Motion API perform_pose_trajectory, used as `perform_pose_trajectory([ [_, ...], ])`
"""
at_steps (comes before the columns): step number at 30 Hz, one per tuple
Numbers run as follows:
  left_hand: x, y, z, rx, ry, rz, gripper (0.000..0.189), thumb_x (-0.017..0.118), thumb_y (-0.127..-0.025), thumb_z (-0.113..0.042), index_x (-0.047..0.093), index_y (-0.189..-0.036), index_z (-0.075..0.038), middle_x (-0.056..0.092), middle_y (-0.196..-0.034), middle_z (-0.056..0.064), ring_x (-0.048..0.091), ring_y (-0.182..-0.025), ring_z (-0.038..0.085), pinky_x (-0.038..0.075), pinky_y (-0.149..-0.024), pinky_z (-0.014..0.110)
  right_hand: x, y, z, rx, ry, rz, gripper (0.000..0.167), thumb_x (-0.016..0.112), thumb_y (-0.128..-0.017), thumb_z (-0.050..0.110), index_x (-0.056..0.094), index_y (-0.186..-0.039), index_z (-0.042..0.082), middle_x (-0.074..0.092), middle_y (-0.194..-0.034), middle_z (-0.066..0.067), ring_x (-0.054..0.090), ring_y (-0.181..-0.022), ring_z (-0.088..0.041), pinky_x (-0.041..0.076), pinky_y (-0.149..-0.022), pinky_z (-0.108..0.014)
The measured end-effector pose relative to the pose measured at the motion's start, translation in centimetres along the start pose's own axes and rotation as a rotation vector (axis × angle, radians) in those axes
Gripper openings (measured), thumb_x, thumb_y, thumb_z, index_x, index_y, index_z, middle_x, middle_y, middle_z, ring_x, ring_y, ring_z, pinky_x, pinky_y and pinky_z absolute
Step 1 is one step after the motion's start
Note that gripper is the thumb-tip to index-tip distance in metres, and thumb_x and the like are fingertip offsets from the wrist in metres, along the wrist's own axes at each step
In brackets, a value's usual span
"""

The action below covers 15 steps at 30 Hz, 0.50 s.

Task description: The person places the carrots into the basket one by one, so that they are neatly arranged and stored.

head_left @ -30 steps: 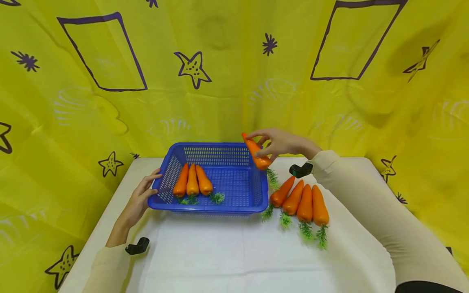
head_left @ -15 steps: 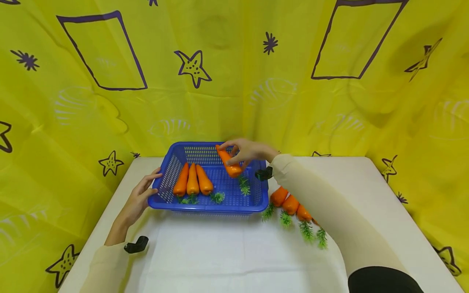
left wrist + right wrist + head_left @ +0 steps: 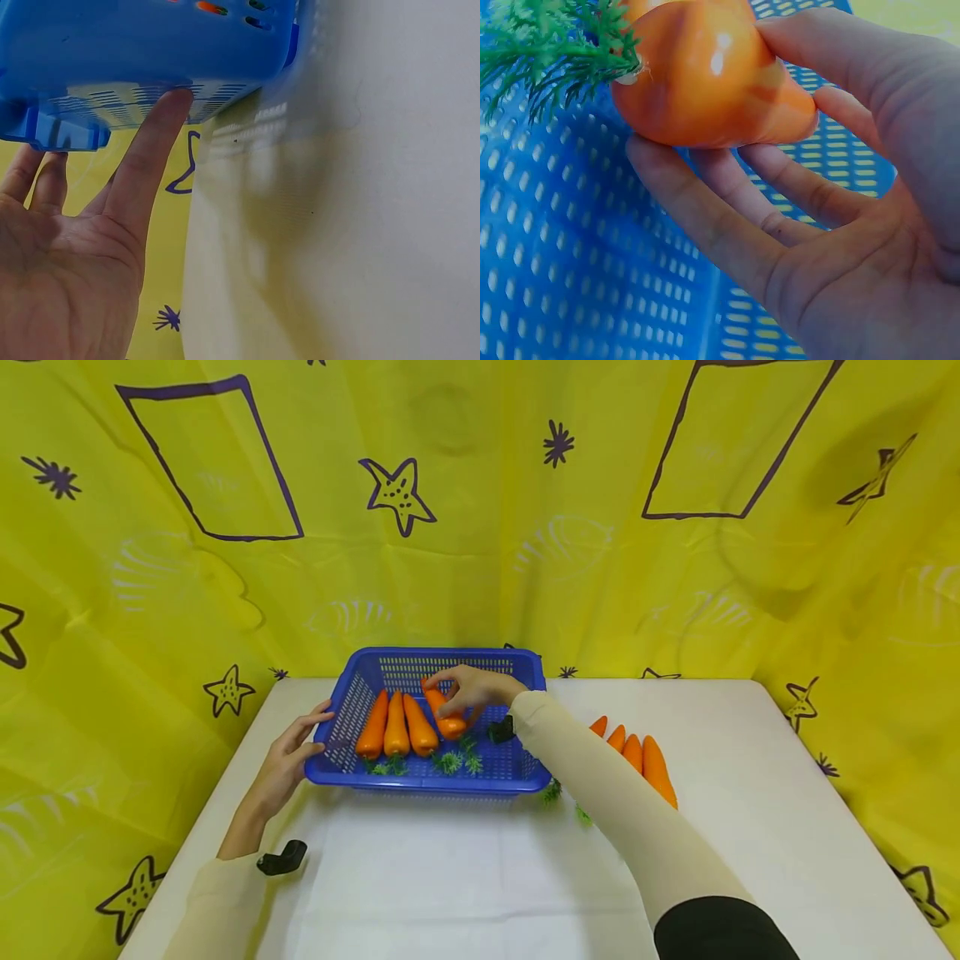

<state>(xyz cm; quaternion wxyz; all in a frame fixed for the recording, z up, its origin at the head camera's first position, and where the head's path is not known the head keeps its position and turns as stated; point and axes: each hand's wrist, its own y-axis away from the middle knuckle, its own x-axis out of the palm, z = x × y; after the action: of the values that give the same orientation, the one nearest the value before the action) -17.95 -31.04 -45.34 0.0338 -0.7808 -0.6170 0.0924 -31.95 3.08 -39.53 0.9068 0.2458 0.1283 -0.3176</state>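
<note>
In the head view a blue plastic basket (image 3: 427,784) stands on the table, with three orange carrots (image 3: 396,727) side by side in its left part. Within the basket, just right of that row, my right hand (image 3: 480,687) holds another carrot (image 3: 452,727) between thumb and fingers, its tip pointing to the back. The right wrist view shows this carrot's thick end (image 3: 697,75) and green leafy top (image 3: 562,56) over the perforated floor. My left hand (image 3: 281,770) touches the basket's left end with straight fingers, the thumb (image 3: 154,150) lying against the outer wall.
Several more carrots (image 3: 654,768) lie on the white table (image 3: 420,877) right of the basket, partly hidden by my right sleeve (image 3: 600,793). A yellow patterned curtain (image 3: 465,585) hangs behind the table and along both sides.
My right hand has carried the carrot leftward from above the basket's right rim and down into it, beside the three carrots. My left hand stays at the basket's left end.
</note>
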Motion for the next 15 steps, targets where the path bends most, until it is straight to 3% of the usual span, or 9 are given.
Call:
perform_pose_trajectory([
  [6,-0.1,-0.1,0.1,0.019,-0.022,0.002,0.043,0.044,-0.105,-0.001,0.044,-0.148,0.003,0.021,-0.171,0.006,0.004,-0.157,0.039,0.050,-0.098,0.021,0.9,-0.9,-0.7,0.019,0.007,-0.002,0.066,0.074,-0.094,0.011,0.048,-0.155,0.018,0.057,-0.133,-0.021,0.068,-0.101,-0.028,0.063,-0.075,-0.043],
  [15,-0.1,-0.2,0.0,0.007,-0.047,-0.011,0.044,0.045,-0.104,-0.001,0.044,-0.148,0.003,0.020,-0.171,0.006,0.004,-0.156,0.040,0.049,-0.098,0.019,1.3,-1.6,-1.3,0.051,0.000,-0.019,0.066,0.075,-0.093,0.009,0.050,-0.153,0.017,0.060,-0.120,-0.018,0.066,-0.097,-0.027,0.063,-0.072,-0.043],
])
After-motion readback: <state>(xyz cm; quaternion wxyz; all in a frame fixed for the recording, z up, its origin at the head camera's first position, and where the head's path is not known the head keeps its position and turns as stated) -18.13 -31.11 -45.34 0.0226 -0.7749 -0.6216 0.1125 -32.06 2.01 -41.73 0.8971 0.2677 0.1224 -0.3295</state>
